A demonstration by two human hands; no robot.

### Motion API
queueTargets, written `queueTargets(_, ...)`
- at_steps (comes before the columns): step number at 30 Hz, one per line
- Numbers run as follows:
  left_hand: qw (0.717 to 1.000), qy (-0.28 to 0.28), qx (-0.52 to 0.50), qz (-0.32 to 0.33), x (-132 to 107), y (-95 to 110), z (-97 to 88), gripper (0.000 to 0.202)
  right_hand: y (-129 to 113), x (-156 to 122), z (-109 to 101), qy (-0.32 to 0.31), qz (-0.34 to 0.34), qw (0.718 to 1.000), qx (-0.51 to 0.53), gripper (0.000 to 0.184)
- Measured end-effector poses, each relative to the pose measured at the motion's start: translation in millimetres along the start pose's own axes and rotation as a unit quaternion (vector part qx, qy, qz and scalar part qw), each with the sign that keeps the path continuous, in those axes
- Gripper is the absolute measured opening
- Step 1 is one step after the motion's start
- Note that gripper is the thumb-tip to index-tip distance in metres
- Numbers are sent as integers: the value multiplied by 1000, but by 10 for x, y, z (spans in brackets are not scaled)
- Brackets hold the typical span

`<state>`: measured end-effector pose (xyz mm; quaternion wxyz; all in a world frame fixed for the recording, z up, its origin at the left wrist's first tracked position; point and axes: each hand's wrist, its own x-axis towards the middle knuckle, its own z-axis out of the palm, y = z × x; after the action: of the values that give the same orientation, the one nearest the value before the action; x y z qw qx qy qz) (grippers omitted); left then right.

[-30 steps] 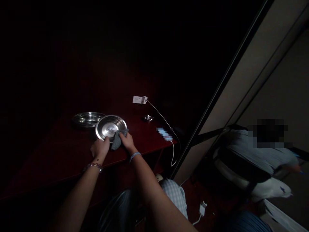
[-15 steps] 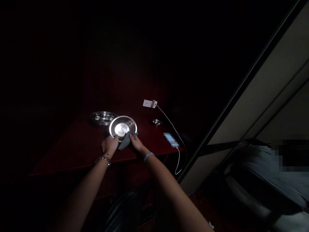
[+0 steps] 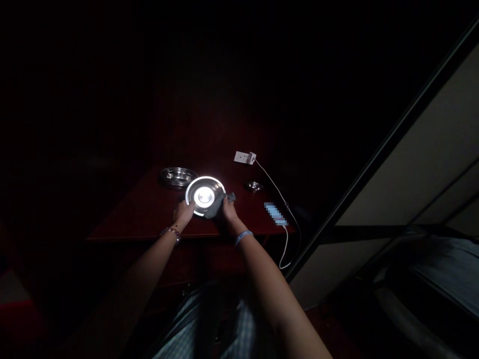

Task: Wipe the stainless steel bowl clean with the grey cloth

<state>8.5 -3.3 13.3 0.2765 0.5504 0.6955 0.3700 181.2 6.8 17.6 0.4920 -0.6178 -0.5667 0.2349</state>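
While the bowl (image 3: 205, 197) is in both hands over the near part of the tabletop (image 3: 138, 219), open side tipped toward the person, work on it looks under way, not finished: cloth (image 3: 215, 207) lies against its near-right rim. Left hand (image 3: 183, 214): grip closed on the near-left rim. Right hand (image 3: 229, 211): grip holding the cloth at the rim. Can't tell how much of the surface is covered; inside shines, glare hides any marks. Base contact not visible. Left to do, as a judgement: at least letting go of bowl and cloth. Dishes (image 3: 178, 176) sit just behind, to the left; small bowl (image 3: 254, 187) near, to the right. Neither in hand; done or pending, can't tell. Farther right: phone (image 3: 276, 214), pixelated, cable attached.
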Motion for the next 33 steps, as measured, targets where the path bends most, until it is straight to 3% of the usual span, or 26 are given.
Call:
queueTargets(3, 1000, 0, -2, 4, 22, -10, 8, 46, -147, 2, -124, 32, 30, 999, -6, 54)
queueTargets(6, 1000, -6, 10, 9, 41, -8, 11, 48, -294, -105, -275, 101, -84, 989, -62, 50)
queueTargets(9, 999, -21, 30, 23, 35, 5, 1, 47, -390, -226, -444, 153, -174, 959, -162, 39)
queueTargets(13, 997, -35, 37, 52, -2, 20, -21, 46, -406, -275, -615, 159, -195, 928, -276, 36)
queueTargets(17, 997, -39, 46, 57, -11, 30, -23, 45, -319, -233, -687, 139, -238, 911, -306, 44)
queueTargets(24, 996, -35, 47, 72, 12, 18, 2, 44, -383, -215, -556, 175, -249, 928, -217, 34)
queueTargets(28, 995, -40, 42, 82, 13, 19, -2, 59, -459, -270, -364, 125, -292, 929, -189, 36)
queueTargets(33, 995, -52, 37, 77, 22, 25, -9, 69, -316, -348, -263, 58, -285, 919, -265, 44)
